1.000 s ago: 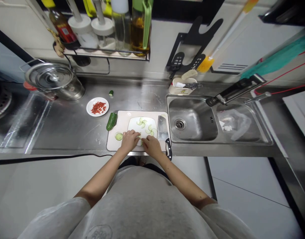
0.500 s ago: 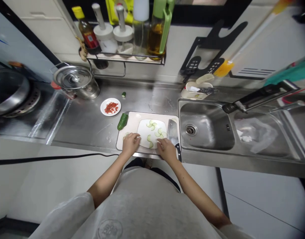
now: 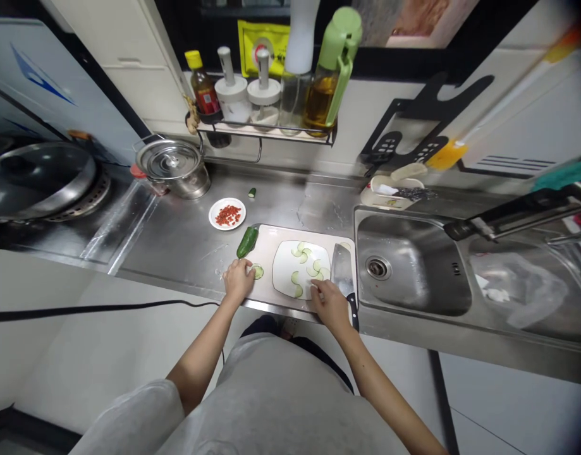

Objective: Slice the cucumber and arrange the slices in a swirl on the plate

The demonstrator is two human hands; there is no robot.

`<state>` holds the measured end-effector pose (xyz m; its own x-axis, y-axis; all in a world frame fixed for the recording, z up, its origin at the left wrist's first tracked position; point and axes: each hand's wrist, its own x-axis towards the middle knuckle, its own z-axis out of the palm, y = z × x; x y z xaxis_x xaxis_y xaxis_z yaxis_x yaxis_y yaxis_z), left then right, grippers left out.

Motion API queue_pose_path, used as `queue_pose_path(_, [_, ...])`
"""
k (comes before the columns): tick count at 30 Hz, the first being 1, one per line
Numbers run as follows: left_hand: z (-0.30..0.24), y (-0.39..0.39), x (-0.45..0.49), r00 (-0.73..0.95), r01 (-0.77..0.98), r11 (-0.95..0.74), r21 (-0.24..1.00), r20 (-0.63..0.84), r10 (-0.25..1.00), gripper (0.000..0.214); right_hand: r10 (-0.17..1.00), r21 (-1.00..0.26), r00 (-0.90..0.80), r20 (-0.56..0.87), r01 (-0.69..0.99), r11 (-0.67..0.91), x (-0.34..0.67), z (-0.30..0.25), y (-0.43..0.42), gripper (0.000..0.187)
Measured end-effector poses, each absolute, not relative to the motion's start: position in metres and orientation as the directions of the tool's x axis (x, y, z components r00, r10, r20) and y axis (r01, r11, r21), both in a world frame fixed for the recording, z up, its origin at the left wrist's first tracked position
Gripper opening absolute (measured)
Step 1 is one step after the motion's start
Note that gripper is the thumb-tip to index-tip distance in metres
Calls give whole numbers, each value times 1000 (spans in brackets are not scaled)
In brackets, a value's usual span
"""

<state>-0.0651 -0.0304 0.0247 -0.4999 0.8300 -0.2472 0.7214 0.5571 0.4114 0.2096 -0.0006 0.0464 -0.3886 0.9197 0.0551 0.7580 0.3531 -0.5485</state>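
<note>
My left hand [image 3: 239,279] is at the left side of the cutting board [image 3: 266,243], its thumb and fingertips closed at the edge of some pale green cucumber slices [image 3: 257,272]. Over the lower right rim of a white squarish plate [image 3: 283,273], my right hand [image 3: 331,304] is held with its fingers loosely apart and nothing visible in them. Thin curved cucumber slices [image 3: 296,284] lie on the plate in swirl shapes. A knife [image 3: 342,265] rests on the board's right side, its black handle partly behind my right hand. A cut cucumber [image 3: 247,242] lies at the board's upper left edge.
A small plate of chopped red pieces [image 3: 214,219] and a cucumber end [image 3: 252,193] are behind the board. A lidded steel pot [image 3: 190,183] and a wok [image 3: 67,201] stand left. The sink [image 3: 408,303] adjoins the board's right. A bottle rack [image 3: 271,134] hangs above.
My left hand has moved left from the white plate's edge to the cucumber slices on the board. My right hand stays by the plate's lower right. The view has shifted.
</note>
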Motion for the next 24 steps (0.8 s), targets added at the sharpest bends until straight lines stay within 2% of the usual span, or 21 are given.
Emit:
queue_pose_path(5, [21,-28,-65,-470,675,522,522,-242,849,10,913,-576,-398,84,728,370,204,50,-1,34])
queue_pose_path(11, [30,-31,-70,-421,650,469,598,-231,877,12,902,-648,-422,90,662,375,184,64,5,33])
queue_pose_path(14, [46,-32,-71,-262,639,324,697,-199,944,12,871,-670,-483,92,617,413,167,75,11,32])
queue_pose_path(19, [79,-31,-65,-3,529,110,842,-128,992,19,737,-703,-672,74,489,517,143,83,23,37])
queue_pose_path(22, [91,-29,-58,89,463,69,884,-124,988,24,677,-777,-734,50,398,489,138,78,29,35])
queue_pose_path(24, [96,-28,-53,118,432,64,900,-126,985,24,680,-838,-732,43,344,424,138,75,31,26])
